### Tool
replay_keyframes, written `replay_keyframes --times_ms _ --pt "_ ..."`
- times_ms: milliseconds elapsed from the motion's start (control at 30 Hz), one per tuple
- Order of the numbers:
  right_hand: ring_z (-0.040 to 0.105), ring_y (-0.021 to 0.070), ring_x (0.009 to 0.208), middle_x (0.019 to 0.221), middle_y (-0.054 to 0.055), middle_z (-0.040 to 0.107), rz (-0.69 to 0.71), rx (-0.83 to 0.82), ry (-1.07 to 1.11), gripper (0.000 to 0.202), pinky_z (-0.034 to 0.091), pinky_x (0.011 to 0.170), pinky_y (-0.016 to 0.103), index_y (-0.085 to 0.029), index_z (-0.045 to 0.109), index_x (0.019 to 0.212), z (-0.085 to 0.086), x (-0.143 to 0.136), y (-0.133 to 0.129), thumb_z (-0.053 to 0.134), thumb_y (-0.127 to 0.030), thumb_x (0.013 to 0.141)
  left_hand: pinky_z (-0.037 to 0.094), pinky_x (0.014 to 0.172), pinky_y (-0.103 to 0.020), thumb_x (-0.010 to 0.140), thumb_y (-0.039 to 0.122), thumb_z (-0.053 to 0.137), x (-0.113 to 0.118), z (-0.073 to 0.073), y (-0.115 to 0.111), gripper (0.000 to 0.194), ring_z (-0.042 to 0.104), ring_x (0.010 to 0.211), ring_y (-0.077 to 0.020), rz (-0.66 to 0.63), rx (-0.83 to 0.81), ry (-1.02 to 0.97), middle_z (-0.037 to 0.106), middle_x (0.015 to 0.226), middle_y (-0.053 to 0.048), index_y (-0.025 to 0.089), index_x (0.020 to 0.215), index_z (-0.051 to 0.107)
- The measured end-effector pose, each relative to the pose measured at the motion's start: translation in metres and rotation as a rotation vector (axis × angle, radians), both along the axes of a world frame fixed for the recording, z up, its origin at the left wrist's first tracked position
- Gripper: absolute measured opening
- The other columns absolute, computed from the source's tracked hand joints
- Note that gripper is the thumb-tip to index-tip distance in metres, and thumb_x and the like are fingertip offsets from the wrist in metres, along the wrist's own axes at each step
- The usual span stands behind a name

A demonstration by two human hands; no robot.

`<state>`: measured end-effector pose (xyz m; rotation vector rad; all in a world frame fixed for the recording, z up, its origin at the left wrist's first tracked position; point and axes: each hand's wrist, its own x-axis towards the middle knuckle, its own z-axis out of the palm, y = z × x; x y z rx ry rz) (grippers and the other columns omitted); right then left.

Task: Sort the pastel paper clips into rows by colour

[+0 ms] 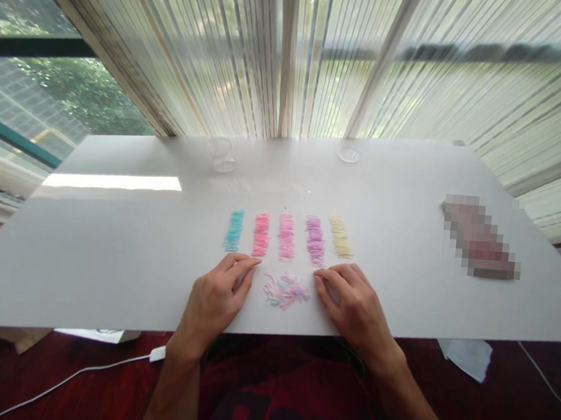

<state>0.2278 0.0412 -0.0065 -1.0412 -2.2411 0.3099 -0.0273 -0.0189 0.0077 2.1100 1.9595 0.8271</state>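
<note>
Our shirt (285, 398) faces the worktop (112, 248); left hand (216, 290) and right hand (355, 301), half-curled, grip unclear, flank the mixed pile (284, 290), likely for reach; gaps seemingly separate coloured rows (287, 236).

Striped curtains (254, 52) hung behind the far edge of the white desk (87, 253), and at the left an uncovered window with a dark frame (31, 47) showed leafy trees (90, 95) outside. A bright patch of sunlight (112, 181) lay across the desk's left part, while a pixelated object (479, 242), its details unreadable, rested near the right end. Below, on the dark red floor (85, 408), were a white cable (73, 375) ending in a small white block (158, 354), some brown paper (20, 337) and, farther right, a pale crumpled sheet (467, 357).
</note>
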Motion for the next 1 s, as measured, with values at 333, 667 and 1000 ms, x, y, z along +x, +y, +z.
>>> replay_keyframes --times_ms 333,667,1000 --pt "0.063 0.0236 0.085 0.088 0.007 0.067 -0.032 0.014 0.075 0.010 0.055 0.078 0.038 -0.018 0.069 0.102 -0.004 0.001 0.000 0.060 -0.016 0.102 0.055 0.069 -0.024 0.104 0.029 0.057 0.007 -0.003 0.004 0.016 0.073 0.081 -0.0148 -0.050 -0.039 0.133 0.073 0.105 0.000 0.025 0.104 0.073" --pt "0.063 0.0221 0.082 0.087 0.006 0.068 -0.017 0.032 0.139 0.010 0.056 0.076 0.037 -0.020 0.069 0.101 -0.002 0.001 -0.001 0.061 -0.014 0.101 0.053 0.068 -0.022 0.104 0.021 0.055 0.011 -0.004 0.002 0.007 0.068 0.076 -0.0123 -0.068 0.119 -0.021 0.070 0.102 -0.002 0.021 0.105 0.062" --pt "0.066 0.0197 0.083 0.091 0.006 0.073 0.159 -0.074 0.351 0.012 0.058 0.075 0.034 -0.020 0.069 0.110 0.017 -0.028 -0.016 0.069 -0.020 0.098 0.051 0.063 -0.018 0.101 0.012 0.061 0.027 0.002 -0.003 0.009 0.061 0.065 -0.0073 -0.162 0.264 -0.215 0.072 0.096 -0.002 0.019 0.106 0.062"
